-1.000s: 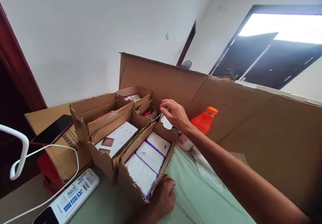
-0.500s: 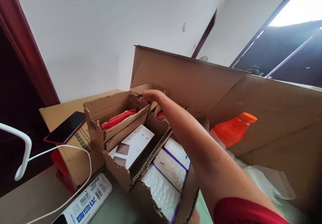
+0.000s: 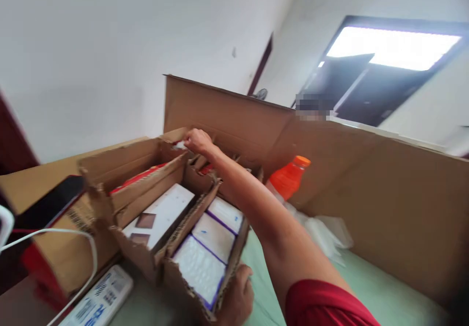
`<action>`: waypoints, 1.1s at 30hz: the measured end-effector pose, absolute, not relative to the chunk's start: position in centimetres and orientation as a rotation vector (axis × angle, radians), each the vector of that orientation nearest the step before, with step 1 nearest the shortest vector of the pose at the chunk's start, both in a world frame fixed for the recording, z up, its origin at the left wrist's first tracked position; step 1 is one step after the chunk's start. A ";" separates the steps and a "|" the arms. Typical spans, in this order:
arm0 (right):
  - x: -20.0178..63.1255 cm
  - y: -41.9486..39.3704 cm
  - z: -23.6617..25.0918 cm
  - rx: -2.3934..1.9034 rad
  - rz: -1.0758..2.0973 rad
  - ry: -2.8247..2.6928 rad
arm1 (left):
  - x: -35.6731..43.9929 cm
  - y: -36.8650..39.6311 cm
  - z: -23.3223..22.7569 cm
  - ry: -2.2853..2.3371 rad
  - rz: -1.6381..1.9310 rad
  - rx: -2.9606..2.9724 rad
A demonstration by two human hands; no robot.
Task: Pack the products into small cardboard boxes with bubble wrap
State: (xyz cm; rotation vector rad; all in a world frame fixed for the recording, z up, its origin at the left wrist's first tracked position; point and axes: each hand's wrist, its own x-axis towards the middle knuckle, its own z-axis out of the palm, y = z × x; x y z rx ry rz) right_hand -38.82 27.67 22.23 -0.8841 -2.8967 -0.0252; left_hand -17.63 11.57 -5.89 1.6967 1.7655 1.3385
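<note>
My right hand (image 3: 198, 142) reaches over several open cardboard trays to the farthest one, its fingertips pinched on a small white packet (image 3: 179, 145) at that tray's rim. My left hand (image 3: 238, 296) grips the near corner of the nearest tray (image 3: 172, 272), which holds three white bubble-wrap packets (image 3: 212, 235) with purple edges. The middle tray holds a white box (image 3: 161, 213) with brown squares. The tray beyond it holds red packets (image 3: 135, 177).
A tall cardboard wall (image 3: 348, 179) runs behind and to the right. An orange bottle (image 3: 287, 179) and clear plastic bags (image 3: 322, 233) lie on the green tabletop (image 3: 366, 287). At left, a phone (image 3: 51, 199) rests on a carton, beside a white cable (image 3: 73, 233) and a white printed pack (image 3: 98, 301).
My right hand went from above the near tray's far end to the farthest tray and closed on a packet there. The view swung about; my left hand stayed at the near tray.
</note>
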 end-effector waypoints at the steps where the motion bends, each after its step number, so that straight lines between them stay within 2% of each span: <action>1: -37.1 27.2 22.5 -0.870 -0.019 -2.816 | -17.6 11.4 -5.8 1.733 1.349 1.712; 6: -22.8 24.3 21.3 -0.691 0.020 -2.415 | -17.5 11.3 -6.7 1.627 1.389 1.737; 12: -1.3 26.2 14.3 -1.130 -0.199 -2.105 | -17.7 11.3 -7.0 1.647 1.411 1.775; 16: 6.9 30.1 9.4 -1.494 -0.285 -2.231 | -17.8 11.0 -7.0 1.674 1.405 1.817; 20: 9.5 31.9 7.1 -1.623 -0.257 -2.277 | -18.3 10.8 -7.3 1.674 1.396 1.847; 24: 9.5 32.8 6.9 -1.620 -0.292 -2.273 | -18.3 10.5 -6.5 1.673 1.349 1.783; 29: 8.9 34.5 8.1 -1.582 -0.238 -2.359 | -17.5 10.6 -5.3 1.685 1.316 1.734; 33: 4.9 34.4 11.2 -1.418 -0.312 -2.304 | -17.4 11.1 -5.0 1.693 1.334 1.680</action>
